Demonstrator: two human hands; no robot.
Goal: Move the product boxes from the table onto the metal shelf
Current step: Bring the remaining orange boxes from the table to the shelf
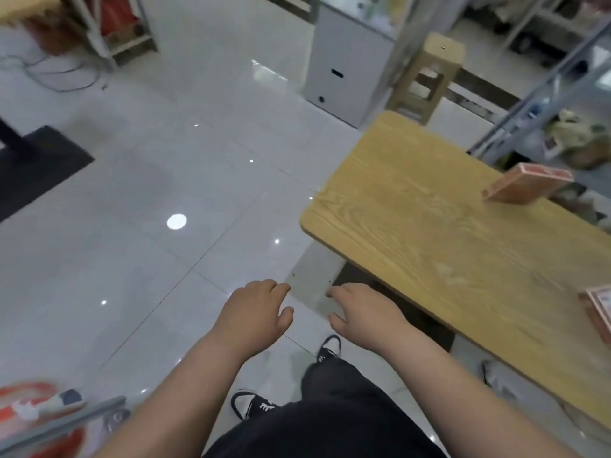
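Observation:
A wooden table [429, 206] fills the right side of the view. On its far edge an orange-red product box [525, 188] stands on its long side. Another pinkish box [600, 307] is cut off by the right border. Behind the table, at the upper right, rises a metal shelf [542, 94] with blurred goods on it. My left hand [256, 314] and my right hand [360, 312] hover over the floor, left of the table's near corner. Both hold nothing, and their fingers are loosely apart.
Glossy white floor tiles [165, 193] spread to the left. A beige plastic stool [426, 74] and a white cabinet [344, 71] stand beyond the table. A dark mat [36, 166] lies at the far left. Another rack's bar with red packages [39, 414] sits bottom left.

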